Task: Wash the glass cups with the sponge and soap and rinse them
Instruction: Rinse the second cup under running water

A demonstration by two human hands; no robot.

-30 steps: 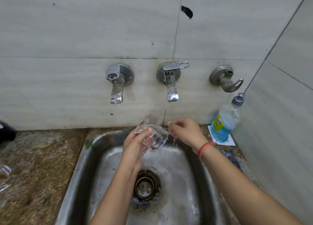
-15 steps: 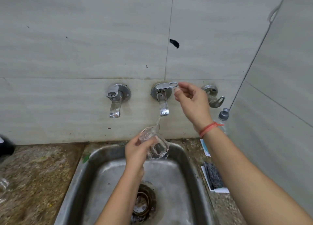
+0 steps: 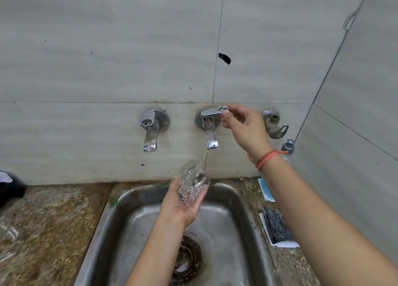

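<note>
My left hand [image 3: 179, 206] holds a clear glass cup [image 3: 192, 183] over the steel sink [image 3: 103, 227], mouth tilted up toward the middle tap [image 3: 210, 130]. A thin stream of water runs from that tap's spout into the cup. My right hand [image 3: 243, 128] pinches the tip of the tap's lever [image 3: 215, 111] between thumb and fingers. A dark scrubbing sponge [image 3: 276, 226] lies in a white tray on the counter right of the sink. Of the soap bottle, only the grey cap [image 3: 288, 147] shows behind my right wrist.
Another tap [image 3: 150, 128] is on the wall to the left and a third fitting [image 3: 274, 124] to the right. The drain [image 3: 187, 260] sits in the sink bottom. More glassware [image 3: 7, 236] rests blurred on the granite counter at far left, below a dark object [image 3: 10, 191].
My right hand left the cup, rose to the middle tap and now pinches its lever. The left hand turned the cup's mouth upward under the thinner stream. The view tilted up.
</note>
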